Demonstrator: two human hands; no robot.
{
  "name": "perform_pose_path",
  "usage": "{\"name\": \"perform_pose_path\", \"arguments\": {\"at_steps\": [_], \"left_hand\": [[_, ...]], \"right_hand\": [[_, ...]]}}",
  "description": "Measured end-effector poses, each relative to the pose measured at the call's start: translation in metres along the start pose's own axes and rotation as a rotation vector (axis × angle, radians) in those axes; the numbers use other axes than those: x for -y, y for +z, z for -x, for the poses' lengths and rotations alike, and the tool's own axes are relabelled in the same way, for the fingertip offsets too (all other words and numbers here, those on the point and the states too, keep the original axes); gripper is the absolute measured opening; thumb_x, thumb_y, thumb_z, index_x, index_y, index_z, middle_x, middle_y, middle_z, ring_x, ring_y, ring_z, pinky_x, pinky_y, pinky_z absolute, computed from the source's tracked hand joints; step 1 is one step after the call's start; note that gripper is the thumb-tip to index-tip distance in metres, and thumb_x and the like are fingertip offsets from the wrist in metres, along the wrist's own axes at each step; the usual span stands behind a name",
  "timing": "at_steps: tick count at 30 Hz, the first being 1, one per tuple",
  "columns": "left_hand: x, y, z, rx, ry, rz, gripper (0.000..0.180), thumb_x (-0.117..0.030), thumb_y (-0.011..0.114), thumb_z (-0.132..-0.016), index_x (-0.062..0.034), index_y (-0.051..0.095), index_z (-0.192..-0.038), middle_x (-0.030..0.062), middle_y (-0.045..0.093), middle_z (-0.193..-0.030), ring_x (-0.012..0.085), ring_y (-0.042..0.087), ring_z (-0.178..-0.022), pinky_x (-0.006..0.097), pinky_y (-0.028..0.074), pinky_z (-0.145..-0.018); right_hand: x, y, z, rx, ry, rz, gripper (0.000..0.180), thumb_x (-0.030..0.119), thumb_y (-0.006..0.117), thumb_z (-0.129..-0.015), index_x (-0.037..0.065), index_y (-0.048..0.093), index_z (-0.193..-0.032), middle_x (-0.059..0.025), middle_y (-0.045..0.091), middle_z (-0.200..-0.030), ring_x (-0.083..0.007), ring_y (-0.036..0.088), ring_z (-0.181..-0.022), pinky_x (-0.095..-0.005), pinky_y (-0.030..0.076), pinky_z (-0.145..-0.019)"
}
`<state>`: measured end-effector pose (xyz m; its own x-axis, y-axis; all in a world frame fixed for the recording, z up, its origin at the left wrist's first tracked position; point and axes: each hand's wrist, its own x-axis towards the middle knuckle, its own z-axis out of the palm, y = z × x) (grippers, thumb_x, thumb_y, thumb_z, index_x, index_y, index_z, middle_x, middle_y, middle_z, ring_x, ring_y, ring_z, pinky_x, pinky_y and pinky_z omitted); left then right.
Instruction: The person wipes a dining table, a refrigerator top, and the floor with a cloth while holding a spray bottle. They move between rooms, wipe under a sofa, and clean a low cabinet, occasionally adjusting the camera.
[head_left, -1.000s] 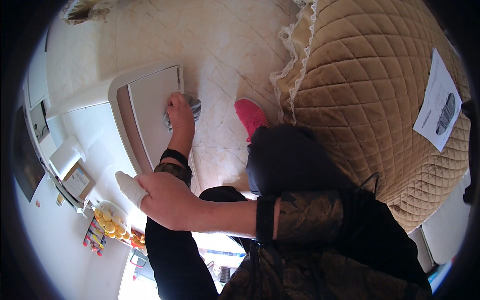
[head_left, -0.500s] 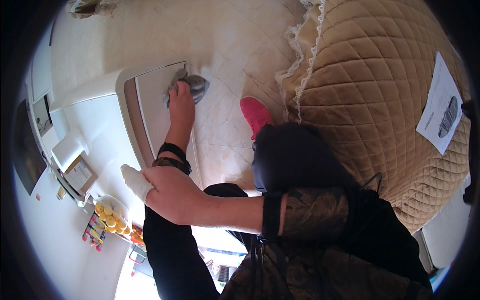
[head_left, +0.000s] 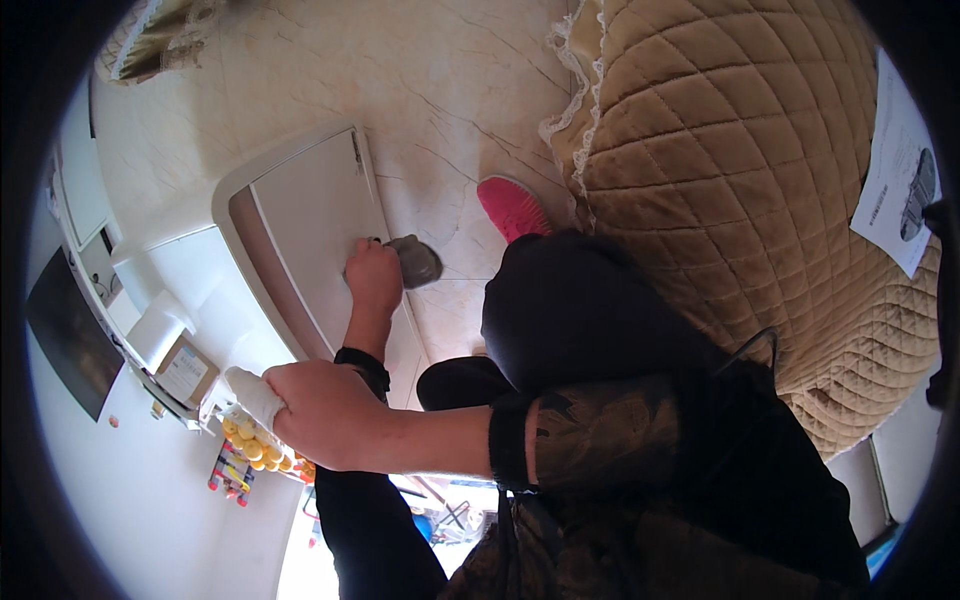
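My left hand (head_left: 374,275) is closed on a grey cloth (head_left: 413,262), which hangs out past the fingers at the edge of the door. It is against the flat white door (head_left: 315,205) of a low white cabinet (head_left: 190,285). Nearer to me, my right hand (head_left: 325,415) is closed in a fist above my left forearm. A white, cloth-like bundle (head_left: 256,397) sticks out from the thumb side of that fist. What the right fingers themselves wrap is hidden.
A brown quilted bedspread (head_left: 720,160) with lace trim fills the right, a printed sheet (head_left: 898,170) lying on it. On the left are a cardboard box (head_left: 185,372), yellow round fruit (head_left: 255,445) and a dark screen (head_left: 72,335). My pink shoe (head_left: 512,208) stands on the tiled floor (head_left: 440,130).
My left hand has moved the grey cloth down the door toward me, from its far corner to the middle of its side edge. My right hand still holds the white bundle.
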<state>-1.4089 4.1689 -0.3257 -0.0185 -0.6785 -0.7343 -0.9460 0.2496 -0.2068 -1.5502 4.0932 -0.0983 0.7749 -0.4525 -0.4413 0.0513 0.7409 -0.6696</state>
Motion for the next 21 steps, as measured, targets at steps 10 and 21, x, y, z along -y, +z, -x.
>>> {"name": "perform_pose_path", "arguments": {"at_steps": [10,21], "left_hand": [[-0.020,-0.055,0.099,-0.188,-0.434,0.696,0.055,-0.005,0.052,-0.088,-0.0171,0.055,-0.141,0.0131,0.065,-0.103,0.0270,0.062,-0.089,0.040,0.054,-0.079],[-0.034,-0.068,0.183,-0.356,-0.788,1.844,0.052,0.001,0.037,-0.089,0.0007,0.056,-0.137,0.0194,0.062,-0.127,0.0232,0.064,-0.110,0.033,0.051,-0.098]], "right_hand": [[0.004,0.005,-0.007,-0.180,-0.141,0.068,0.022,0.015,0.053,-0.084,-0.002,0.068,-0.086,-0.0242,0.067,-0.080,-0.0377,0.068,-0.077,-0.0477,0.051,-0.075],[0.125,-0.213,0.034,-0.055,-0.495,0.363,0.044,0.035,0.050,-0.102,-0.002,0.066,-0.119,-0.0130,0.071,-0.092,-0.0154,0.068,-0.081,-0.0316,0.056,-0.076]]}}
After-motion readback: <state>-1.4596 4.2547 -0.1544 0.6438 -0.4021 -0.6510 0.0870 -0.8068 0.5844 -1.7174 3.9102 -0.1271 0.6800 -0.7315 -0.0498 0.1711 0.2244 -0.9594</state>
